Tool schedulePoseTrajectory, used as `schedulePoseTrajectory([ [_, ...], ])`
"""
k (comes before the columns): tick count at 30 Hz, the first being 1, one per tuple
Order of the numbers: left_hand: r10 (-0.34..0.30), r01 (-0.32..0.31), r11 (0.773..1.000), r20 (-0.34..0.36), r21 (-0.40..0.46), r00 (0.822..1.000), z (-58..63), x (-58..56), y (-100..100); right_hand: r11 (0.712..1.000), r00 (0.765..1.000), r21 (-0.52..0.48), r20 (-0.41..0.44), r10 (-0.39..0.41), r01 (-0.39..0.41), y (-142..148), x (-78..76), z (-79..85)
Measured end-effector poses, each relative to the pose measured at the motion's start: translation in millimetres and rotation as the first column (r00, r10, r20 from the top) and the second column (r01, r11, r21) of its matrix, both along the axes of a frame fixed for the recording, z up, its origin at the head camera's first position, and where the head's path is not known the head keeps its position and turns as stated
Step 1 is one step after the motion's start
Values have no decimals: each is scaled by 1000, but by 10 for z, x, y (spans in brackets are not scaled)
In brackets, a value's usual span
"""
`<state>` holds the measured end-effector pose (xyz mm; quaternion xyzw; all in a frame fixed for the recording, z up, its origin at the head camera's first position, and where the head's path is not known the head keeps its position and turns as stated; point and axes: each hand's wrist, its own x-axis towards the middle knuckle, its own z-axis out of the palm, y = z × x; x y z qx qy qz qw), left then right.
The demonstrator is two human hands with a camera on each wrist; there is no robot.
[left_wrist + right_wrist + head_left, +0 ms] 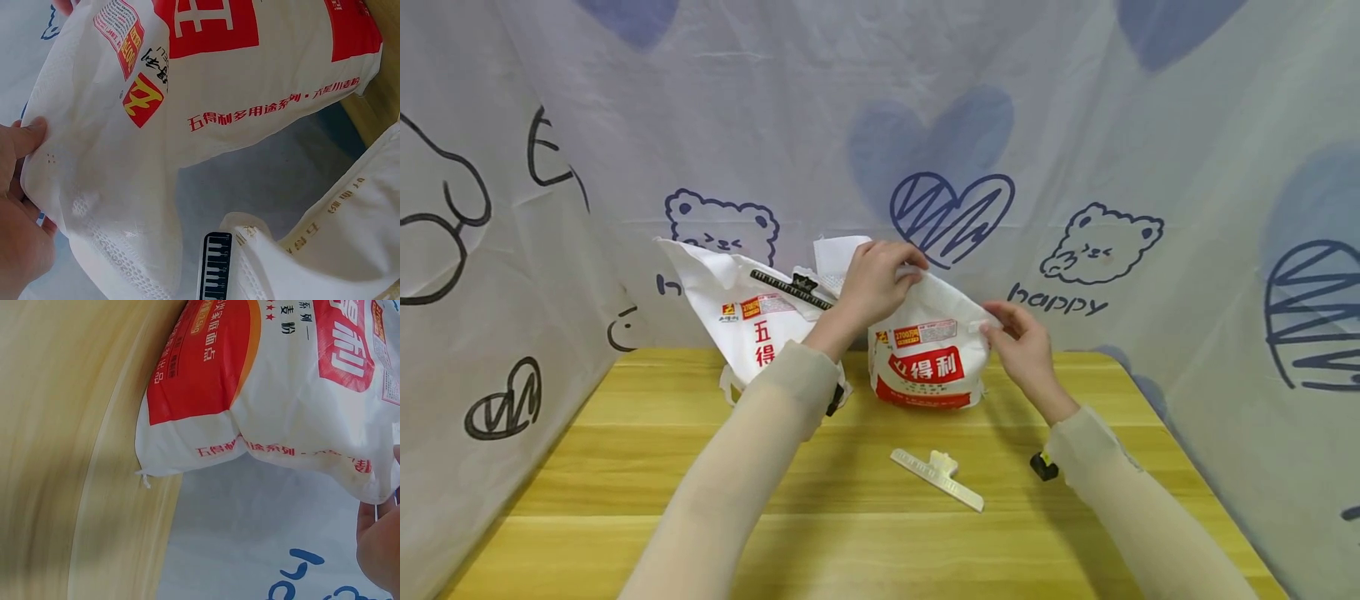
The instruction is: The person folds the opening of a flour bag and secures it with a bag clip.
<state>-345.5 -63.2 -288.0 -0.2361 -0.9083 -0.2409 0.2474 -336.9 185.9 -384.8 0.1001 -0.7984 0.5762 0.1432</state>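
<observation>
A white flour bag (925, 333) with red printing stands upright at the back of the table. My left hand (880, 279) grips its top edge at the left, thumb and fingers on the white plastic. At the upper right corner of the same bag, my right hand (1022, 342) pinches the edge. The bag's upper part looks folded over in the head view. Beside it on the left leans a second flour bag (730, 292), its top held by a black clip (792, 289) with a piano-key pattern. A pale long clip (936, 477) lies on the table in front.
The wood-grain table (625, 475) reaches back to a hanging cloth (820, 108) printed with hearts and bears. More of this cloth hangs along both sides. The clipped bag stands close by the left forearm.
</observation>
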Motion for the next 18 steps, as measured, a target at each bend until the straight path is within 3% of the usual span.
schedulePoseTrajectory([
  [11,-14,14,1000,-13,8,1000,-10,21,-5,996,980,58,-184,75,-65,119,114,-11],
  [18,-20,20,1000,-20,2,1000,-14,32,-18,993,974,91,-206,96,-79,138,257,-13],
])
